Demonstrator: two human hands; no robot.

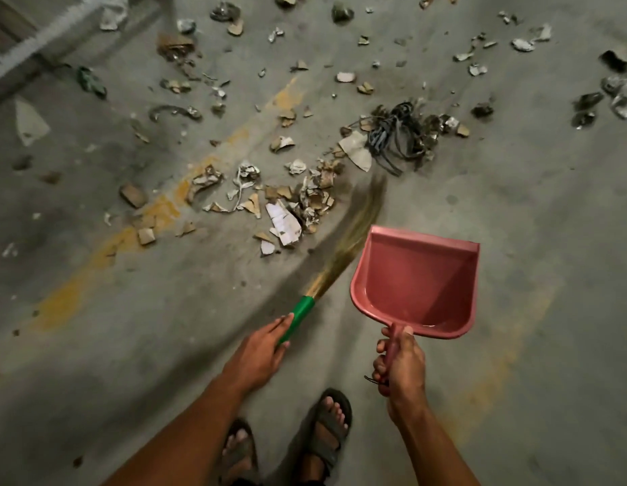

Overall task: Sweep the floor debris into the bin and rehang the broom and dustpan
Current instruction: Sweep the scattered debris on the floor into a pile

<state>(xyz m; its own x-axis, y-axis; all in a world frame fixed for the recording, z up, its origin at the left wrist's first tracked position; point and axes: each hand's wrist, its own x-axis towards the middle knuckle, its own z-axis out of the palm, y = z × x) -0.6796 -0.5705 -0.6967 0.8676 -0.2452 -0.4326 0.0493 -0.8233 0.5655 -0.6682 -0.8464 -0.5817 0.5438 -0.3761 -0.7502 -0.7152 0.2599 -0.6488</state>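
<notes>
Down on the concrete floor (515,212), seen from the head camera, there is one broom (326,271), one dustpan (415,285) and a wide scatter of debris (291,201), too many bits to count.

The left hand (261,354), low in the frame just left of centre, has its grip curled round the broom's green handle, fingers wrapped on the taped part. The broom is a soft grass one: tan bristles fan out from the green sleeve up toward the middle of the frame, blurred, their tips reaching the near edge of the heap of torn paper and cardboard.

The right hand (399,363), lower right of centre, has its grip closed tight round the dustpan's handle, thumb laid on top. The dustpan is dusty pink plastic, with raised side walls and a flat open mouth pointing up the frame; its tray looks bare. It sits just right of the bristles, whether touching the floor I cannot tell.

The debris fills the upper half: paper scraps, brown cardboard pieces, crumpled foil-like bits, and one tangle of dark cord (399,135) right of centre. A yellow painted streak (105,254) runs diagonally at left. Two sandalled feet (329,433) stand at the bottom edge.
</notes>
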